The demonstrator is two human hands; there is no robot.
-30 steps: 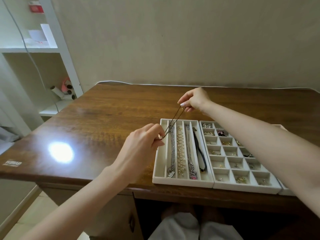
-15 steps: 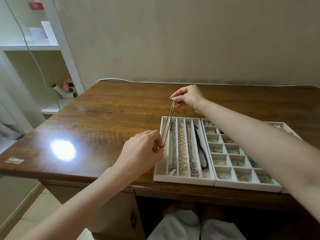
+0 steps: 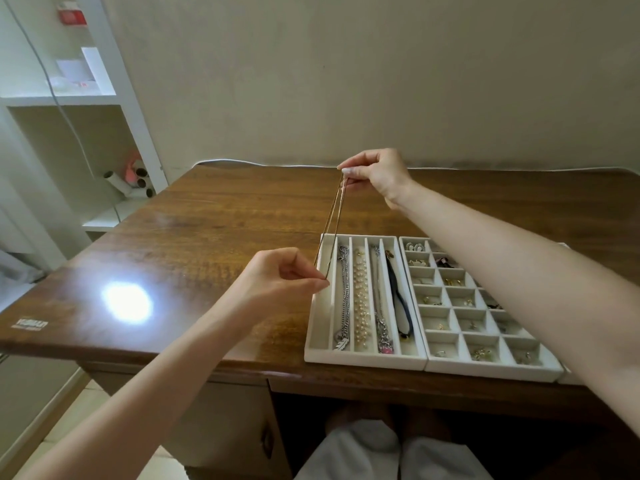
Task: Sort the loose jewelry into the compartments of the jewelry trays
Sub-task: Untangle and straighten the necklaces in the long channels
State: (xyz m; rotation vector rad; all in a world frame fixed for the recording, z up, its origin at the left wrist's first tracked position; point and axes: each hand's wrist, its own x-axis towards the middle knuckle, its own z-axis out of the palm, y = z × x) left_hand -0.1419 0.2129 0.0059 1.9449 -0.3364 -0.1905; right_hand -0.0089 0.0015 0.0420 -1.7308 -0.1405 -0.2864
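A thin gold chain necklace is stretched taut as a doubled strand between my two hands. My right hand pinches its far end above the table, behind the trays. My left hand pinches the near end beside the left edge of the long-slot tray. The strand hangs over that tray's leftmost slot, which holds nothing. The other slots hold a silver chain, a pearl strand, another chain and a dark cord. Beside it, the grid tray holds small rings and earrings.
Both trays sit on a brown wooden table near its front edge, with a bright light glare at the left. A white shelf unit stands at the left. My right forearm crosses above the grid tray. A third tray's edge peeks out on the right.
My right hand has lifted and moved away from me, pulling the necklace longer and straighter. The strand has swung from slanting across the tray toward lining up with the leftmost slot.
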